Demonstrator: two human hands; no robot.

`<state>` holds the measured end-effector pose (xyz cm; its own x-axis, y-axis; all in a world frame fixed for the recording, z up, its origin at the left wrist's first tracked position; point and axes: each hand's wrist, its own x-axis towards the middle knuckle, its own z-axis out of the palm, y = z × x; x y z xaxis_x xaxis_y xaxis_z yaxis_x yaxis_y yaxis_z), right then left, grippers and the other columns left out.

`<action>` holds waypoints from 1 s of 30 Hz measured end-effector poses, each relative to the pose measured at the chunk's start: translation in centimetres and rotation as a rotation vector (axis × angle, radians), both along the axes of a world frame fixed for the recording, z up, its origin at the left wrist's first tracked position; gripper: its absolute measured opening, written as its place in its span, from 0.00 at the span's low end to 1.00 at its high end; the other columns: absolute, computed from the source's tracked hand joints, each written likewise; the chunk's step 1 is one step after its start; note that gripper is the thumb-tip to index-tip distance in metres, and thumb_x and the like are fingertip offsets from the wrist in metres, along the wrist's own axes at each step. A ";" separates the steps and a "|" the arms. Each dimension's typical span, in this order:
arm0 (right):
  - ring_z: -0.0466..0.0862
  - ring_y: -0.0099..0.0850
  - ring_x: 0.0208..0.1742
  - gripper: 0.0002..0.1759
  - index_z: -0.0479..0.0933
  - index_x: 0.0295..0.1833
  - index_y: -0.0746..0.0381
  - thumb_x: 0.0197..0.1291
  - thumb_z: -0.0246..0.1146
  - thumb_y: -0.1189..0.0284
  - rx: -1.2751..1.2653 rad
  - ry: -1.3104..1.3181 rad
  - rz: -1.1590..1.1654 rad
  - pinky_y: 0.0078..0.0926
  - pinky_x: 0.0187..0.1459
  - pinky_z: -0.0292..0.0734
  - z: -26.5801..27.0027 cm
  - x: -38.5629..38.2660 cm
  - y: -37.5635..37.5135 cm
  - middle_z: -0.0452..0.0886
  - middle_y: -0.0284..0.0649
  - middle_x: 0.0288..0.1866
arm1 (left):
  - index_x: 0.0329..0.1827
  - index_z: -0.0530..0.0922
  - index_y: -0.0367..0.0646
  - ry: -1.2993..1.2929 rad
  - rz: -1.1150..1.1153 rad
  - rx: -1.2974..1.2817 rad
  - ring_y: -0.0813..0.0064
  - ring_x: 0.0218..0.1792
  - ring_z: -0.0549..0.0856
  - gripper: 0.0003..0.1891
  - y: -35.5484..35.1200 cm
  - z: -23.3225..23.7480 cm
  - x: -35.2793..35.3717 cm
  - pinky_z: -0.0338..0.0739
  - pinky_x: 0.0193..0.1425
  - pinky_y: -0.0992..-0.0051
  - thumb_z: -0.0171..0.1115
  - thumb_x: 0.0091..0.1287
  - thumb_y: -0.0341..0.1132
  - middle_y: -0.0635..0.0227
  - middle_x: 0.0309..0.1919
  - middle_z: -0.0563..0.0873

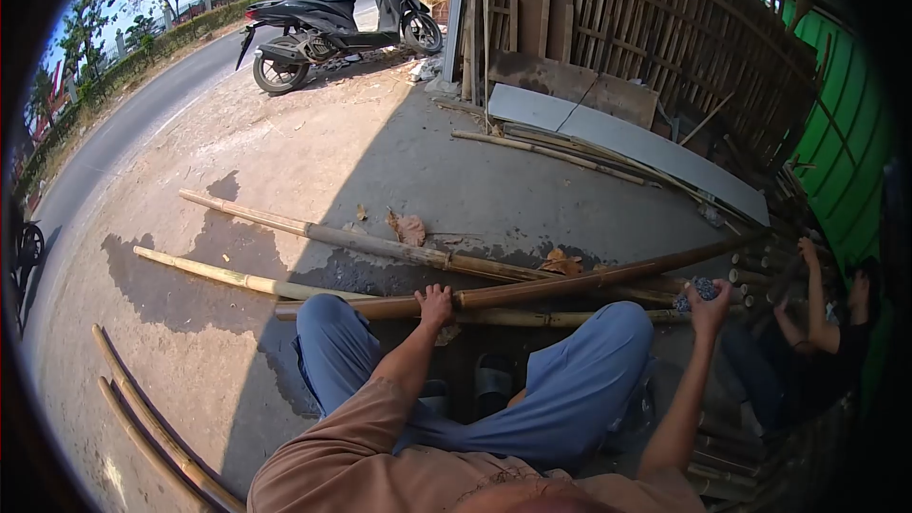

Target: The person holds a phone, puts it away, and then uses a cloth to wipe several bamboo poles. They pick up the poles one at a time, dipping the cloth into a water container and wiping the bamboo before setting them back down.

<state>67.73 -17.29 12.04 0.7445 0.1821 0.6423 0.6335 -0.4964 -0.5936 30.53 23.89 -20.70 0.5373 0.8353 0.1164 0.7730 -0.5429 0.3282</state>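
I sit on the ground with my knees bent, in blue trousers. My left hand rests with its fingers over a long brown bamboo pole that lies across in front of my knees. My right hand is raised at the pole's right part and is closed around a small dark scrubbing pad. Two more bamboo poles, one and another, lie on the concrete just beyond.
Another person in dark clothes crouches at the right by stacked bamboo ends. A bamboo fence, grey boards and a green wall stand behind. A black scooter is parked by the road. Thin curved bamboo strips lie lower left.
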 end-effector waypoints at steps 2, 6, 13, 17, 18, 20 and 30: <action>0.83 0.43 0.58 0.33 0.75 0.55 0.67 0.50 0.83 0.65 -0.049 0.090 0.223 0.40 0.64 0.76 3.3 -0.6 5.7 0.82 0.47 0.53 | 0.62 0.80 0.50 0.006 0.003 -0.010 0.53 0.69 0.75 0.15 0.6 -0.2 0.2 0.54 0.76 0.28 0.54 0.74 0.33 0.57 0.59 0.80; 0.84 0.43 0.61 0.31 0.78 0.56 0.65 0.51 0.84 0.63 -0.255 0.184 0.539 0.40 0.65 0.77 5.9 -1.5 15.9 0.85 0.48 0.55 | 0.63 0.79 0.50 0.054 -0.011 -0.023 0.53 0.69 0.75 0.17 0.2 0.7 0.0 0.56 0.75 0.29 0.57 0.72 0.34 0.58 0.58 0.80; 0.84 0.47 0.63 0.33 0.80 0.59 0.60 0.49 0.84 0.62 -0.531 0.328 0.713 0.44 0.65 0.78 -7.2 3.3 27.7 0.84 0.49 0.59 | 0.59 0.76 0.49 0.177 -0.066 -0.047 0.56 0.66 0.79 0.21 0.6 2.3 0.8 0.66 0.68 0.31 0.70 0.64 0.40 0.61 0.57 0.82; 0.80 0.49 0.66 0.32 0.78 0.61 0.56 0.50 0.81 0.65 -0.647 0.324 0.699 0.47 0.69 0.76 -16.9 3.5 29.9 0.81 0.47 0.61 | 0.60 0.75 0.50 0.234 -0.140 0.006 0.56 0.63 0.83 0.30 1.4 0.6 0.7 0.73 0.65 0.40 0.78 0.58 0.47 0.62 0.55 0.84; 0.78 0.51 0.68 0.31 0.78 0.61 0.54 0.50 0.80 0.66 -0.665 0.318 0.669 0.49 0.70 0.74 -19.6 3.6 30.2 0.80 0.48 0.63 | 0.60 0.75 0.50 0.239 -0.158 0.037 0.57 0.62 0.84 0.32 1.6 0.3 0.4 0.74 0.64 0.44 0.80 0.56 0.50 0.62 0.55 0.85; 0.74 0.49 0.68 0.28 0.78 0.60 0.53 0.52 0.77 0.69 -0.677 0.180 0.577 0.48 0.72 0.71 -24.2 2.9 30.2 0.77 0.45 0.60 | 0.60 0.75 0.50 0.241 -0.186 0.009 0.57 0.61 0.84 0.34 1.8 0.9 0.3 0.75 0.63 0.48 0.81 0.54 0.52 0.61 0.54 0.85; 0.79 0.44 0.57 0.08 0.82 0.41 0.53 0.64 0.69 0.62 -0.295 -0.104 0.900 0.47 0.60 0.72 -30.3 -15.6 33.1 0.78 0.40 0.47 | 0.58 0.81 0.45 0.172 -0.229 0.036 0.57 0.53 0.86 0.40 0.9 1.8 1.7 0.78 0.58 0.57 0.80 0.50 0.65 0.62 0.47 0.86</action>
<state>52.14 15.86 -18.25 0.1877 0.8243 0.5341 0.8934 0.0827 -0.4416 32.25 24.77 -18.86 0.7257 0.6872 0.0348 0.6717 -0.7185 0.1806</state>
